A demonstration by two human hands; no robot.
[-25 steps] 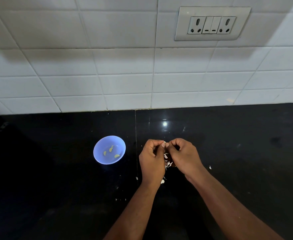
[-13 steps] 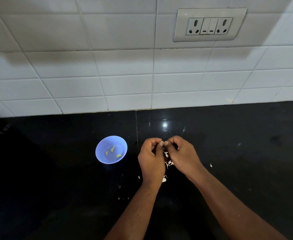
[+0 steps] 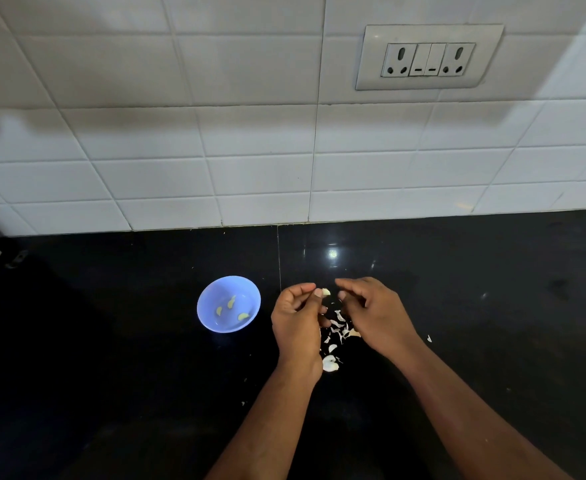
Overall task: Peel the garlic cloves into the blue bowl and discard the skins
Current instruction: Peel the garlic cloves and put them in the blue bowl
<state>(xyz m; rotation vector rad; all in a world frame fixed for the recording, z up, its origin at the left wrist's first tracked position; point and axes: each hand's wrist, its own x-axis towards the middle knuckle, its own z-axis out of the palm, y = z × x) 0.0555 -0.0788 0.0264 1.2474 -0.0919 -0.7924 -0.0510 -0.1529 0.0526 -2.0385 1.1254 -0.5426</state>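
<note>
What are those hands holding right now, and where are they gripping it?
The left hand pinches a garlic clove by its near end, at the fingertips. The right hand appears to hold nothing.

Left hand (image 3: pixel 298 320) pinches clove (image 3: pixel 325 292); right hand (image 3: pixel 376 315) just beside, fingers curled; skins (image 3: pixel 338 332) between them; bowl (image 3: pixel 212 299) left, holding three cloves.

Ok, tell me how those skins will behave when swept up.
The skins look thin, curled and flaky, so probably very light and floppy. Scattered in small bits on the counter, they would likely flutter or cling rather than slide neatly.
</note>
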